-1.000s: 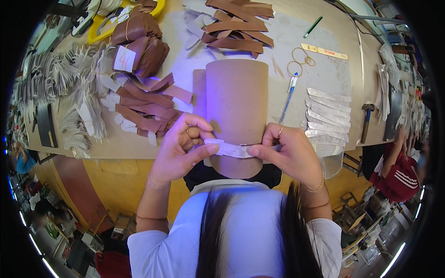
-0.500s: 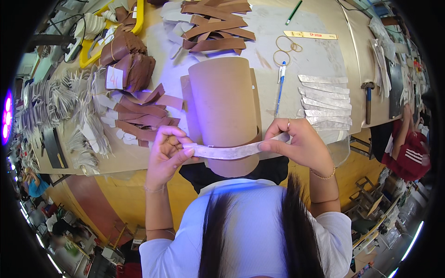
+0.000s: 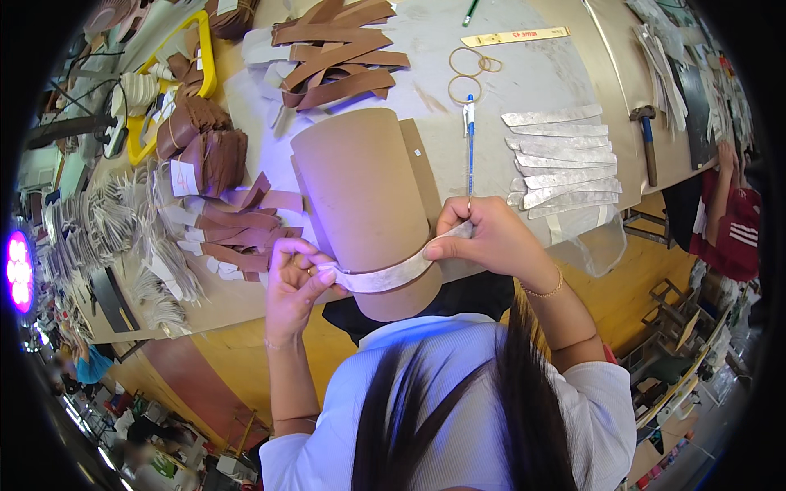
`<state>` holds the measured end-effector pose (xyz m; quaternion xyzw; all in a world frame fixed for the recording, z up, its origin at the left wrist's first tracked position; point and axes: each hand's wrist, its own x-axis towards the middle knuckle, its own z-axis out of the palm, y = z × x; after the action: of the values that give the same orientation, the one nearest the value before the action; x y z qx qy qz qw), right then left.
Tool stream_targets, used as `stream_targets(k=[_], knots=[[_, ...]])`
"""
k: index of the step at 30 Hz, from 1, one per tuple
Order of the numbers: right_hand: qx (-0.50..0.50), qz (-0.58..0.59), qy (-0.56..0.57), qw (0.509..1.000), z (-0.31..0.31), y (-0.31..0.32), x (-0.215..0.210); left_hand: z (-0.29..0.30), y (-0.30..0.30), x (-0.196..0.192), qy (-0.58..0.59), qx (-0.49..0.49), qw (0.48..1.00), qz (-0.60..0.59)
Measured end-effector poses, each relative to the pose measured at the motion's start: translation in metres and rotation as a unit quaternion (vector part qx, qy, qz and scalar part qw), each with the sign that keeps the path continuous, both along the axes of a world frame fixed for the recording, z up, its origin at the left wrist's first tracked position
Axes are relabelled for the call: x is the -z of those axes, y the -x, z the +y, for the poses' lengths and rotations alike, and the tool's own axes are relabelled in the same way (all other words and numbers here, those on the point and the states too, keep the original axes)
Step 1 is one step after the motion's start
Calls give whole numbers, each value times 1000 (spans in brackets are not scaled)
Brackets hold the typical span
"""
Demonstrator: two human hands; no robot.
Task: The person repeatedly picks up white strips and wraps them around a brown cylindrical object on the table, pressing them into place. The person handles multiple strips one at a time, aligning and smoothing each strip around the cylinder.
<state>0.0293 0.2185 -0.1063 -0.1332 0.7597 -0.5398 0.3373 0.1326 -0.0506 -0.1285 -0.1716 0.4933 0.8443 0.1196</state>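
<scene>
A whitish strip with a brown edge (image 3: 381,280) bends across the lower front of a tan curved form (image 3: 360,180), which lies lengthwise at the table's front edge. My left hand (image 3: 296,286) pinches the strip's left end between thumb and fingers. Toward the other end, my right hand (image 3: 487,237) grips the strip with the thumb on top, and its tip sticks out past my fingers. What lies under the form is mostly hidden.
Whitish strips (image 3: 565,159) lie fanned at the right, near a pen (image 3: 471,147), rubber bands (image 3: 465,88) and a hammer (image 3: 647,143). Brown strips (image 3: 340,57) and brown bundles (image 3: 214,159) sit left, with a yellow-rimmed basket (image 3: 209,65). Another person's dark red sleeve (image 3: 731,229) shows far right.
The strip was stretched nearly straight and now curves around the form. My right hand has moved left and slightly up, and the whole view has shifted a little.
</scene>
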Motion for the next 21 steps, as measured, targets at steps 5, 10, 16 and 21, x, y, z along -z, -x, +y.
stream_targets(k=[5, 10, 16, 21], knots=[[97, -303, 192, 928, 12, -5, 19, -5, -10, 6, -34, -29, 999, 7], [122, -330, 217, 911, 10, -10, 30, -8, -12, 8, -16, -9, 1000, -17], [124, -329, 225, 909, 6, -12, 36, -4, -10, 4, -14, -17, 999, -25], [206, -257, 220, 918, 2, -22, 35, 1, -9, 1, -14, -24, 999, -28]])
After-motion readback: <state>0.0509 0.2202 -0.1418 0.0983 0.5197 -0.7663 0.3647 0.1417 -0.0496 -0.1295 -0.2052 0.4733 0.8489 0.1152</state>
